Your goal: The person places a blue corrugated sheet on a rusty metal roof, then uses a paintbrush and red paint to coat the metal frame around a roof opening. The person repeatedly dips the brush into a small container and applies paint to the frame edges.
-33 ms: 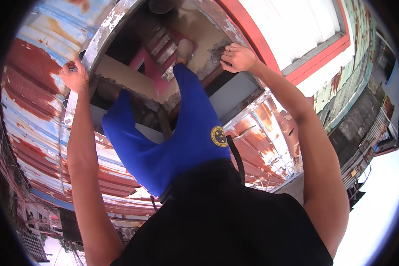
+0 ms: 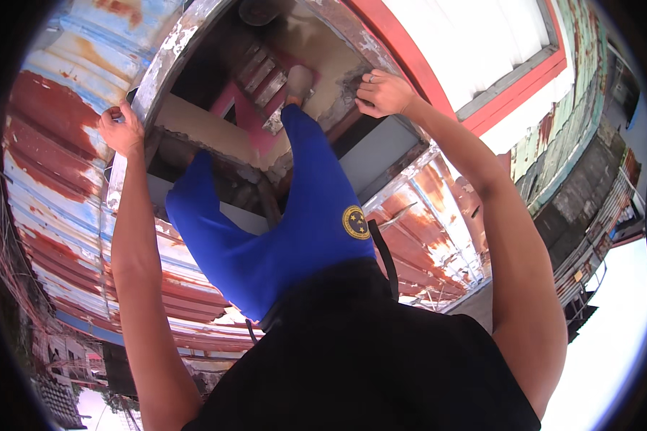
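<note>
Weathered frame [image 2: 169, 54] edges a dim recess [image 2: 205, 75] beside rusty metal sheets [image 2: 54, 108]; left hand [image 2: 122, 129] and right hand [image 2: 383, 93] curl near opposite sides, whether gripping it I cannot tell.

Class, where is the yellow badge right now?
In the head view, the badge is slightly right of centre, on the blue trousers, beside the black strap.

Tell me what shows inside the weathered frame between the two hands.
Inside the frame, between left hand and right hand: blue trouser legs, a pink surface and a tan surface. The trouser legs hide what lies directly behind them; dark recesses are too dim to read.
</note>
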A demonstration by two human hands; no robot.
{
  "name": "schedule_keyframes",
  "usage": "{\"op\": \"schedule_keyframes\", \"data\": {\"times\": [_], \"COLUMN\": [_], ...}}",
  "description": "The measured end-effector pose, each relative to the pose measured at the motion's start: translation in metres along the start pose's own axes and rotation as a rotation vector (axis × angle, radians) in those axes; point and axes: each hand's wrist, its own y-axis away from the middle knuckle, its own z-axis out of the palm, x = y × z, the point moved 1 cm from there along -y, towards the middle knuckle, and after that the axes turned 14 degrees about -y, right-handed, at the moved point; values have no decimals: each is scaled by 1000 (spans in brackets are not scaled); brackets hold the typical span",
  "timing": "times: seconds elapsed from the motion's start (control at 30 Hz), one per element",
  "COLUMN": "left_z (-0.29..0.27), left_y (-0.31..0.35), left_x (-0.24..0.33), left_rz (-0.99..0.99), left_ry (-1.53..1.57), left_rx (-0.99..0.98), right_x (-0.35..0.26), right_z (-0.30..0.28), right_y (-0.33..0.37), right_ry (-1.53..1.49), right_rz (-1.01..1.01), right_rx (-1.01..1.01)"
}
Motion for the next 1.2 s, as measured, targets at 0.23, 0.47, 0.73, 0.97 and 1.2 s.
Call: {"op": "schedule_keyframes", "data": {"times": [0.23,0.47,0.73,0.97,1.2], "left_z": [-2,-89,-372,-475,-551], "left_y": [-1,55,278,348,345], "left_x": [17,57,99,99,124], "left_rz": [58,95,159,265,677], "left_ry": [1,160,540,1579,1922], "left_rx": [61,-39,-1005,-1160,-571], "right_x": [10,10,-57,-154,-142], "right_z": [-9,-6,17,76,78], "right_y": [14,13,-26,-24,-24], "right_ry": [-19,15,-36,-227,-203], "right_rz": [33,5,610,1070,889], "right_rx": [-36,-51,-178,-336,-268]}}
